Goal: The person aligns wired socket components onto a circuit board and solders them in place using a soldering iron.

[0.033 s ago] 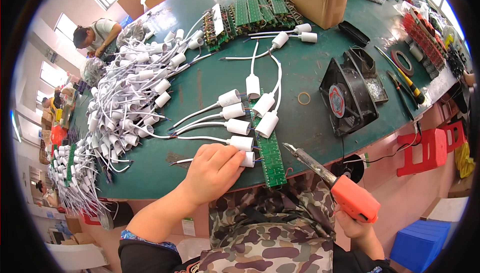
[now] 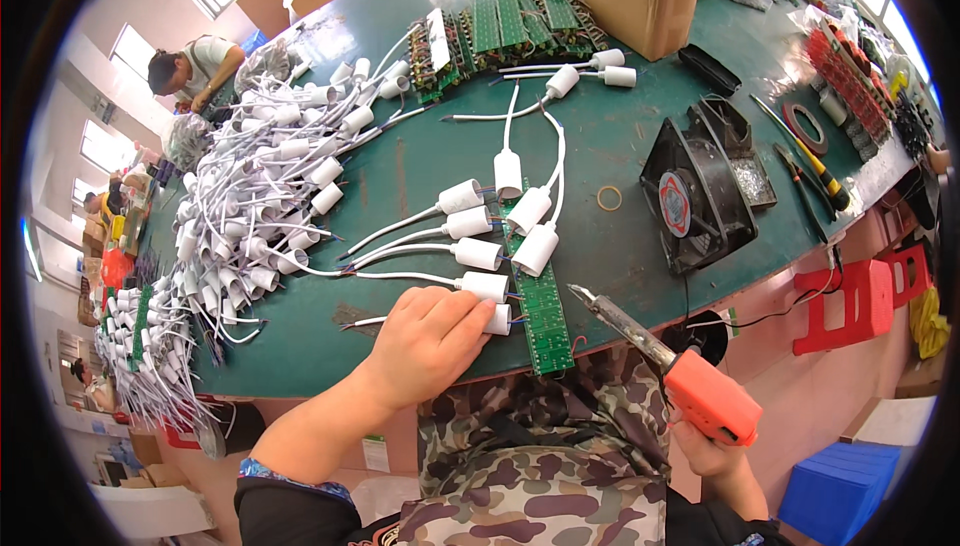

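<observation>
My left hand (image 2: pixel 425 346) is closed around a white lamp socket (image 2: pixel 497 319) whose short wires reach the near part of a green circuit board strip (image 2: pixel 547 331). A white cable comes out on the other side of the fingers. Several more white sockets, such as this one (image 2: pixel 476 254), lie along both sides of the strip, and some cover its far part. My right hand (image 2: pixel 708 446) grips a soldering iron (image 2: pixel 712 396) by its orange handle. The iron's tip points up and left, a little to the right of the strip and apart from it.
A large heap of white cabled sockets (image 2: pixel 265 181) covers the left of the green table (image 2: pixel 400 171). Stacked circuit boards (image 2: pixel 500 26) and a cardboard box (image 2: pixel 640 1) stand at the back. To the right are a black fan (image 2: pixel 697 191), pliers (image 2: pixel 803 191) and a screwdriver (image 2: pixel 815 161). Another person (image 2: pixel 195 71) sits far left.
</observation>
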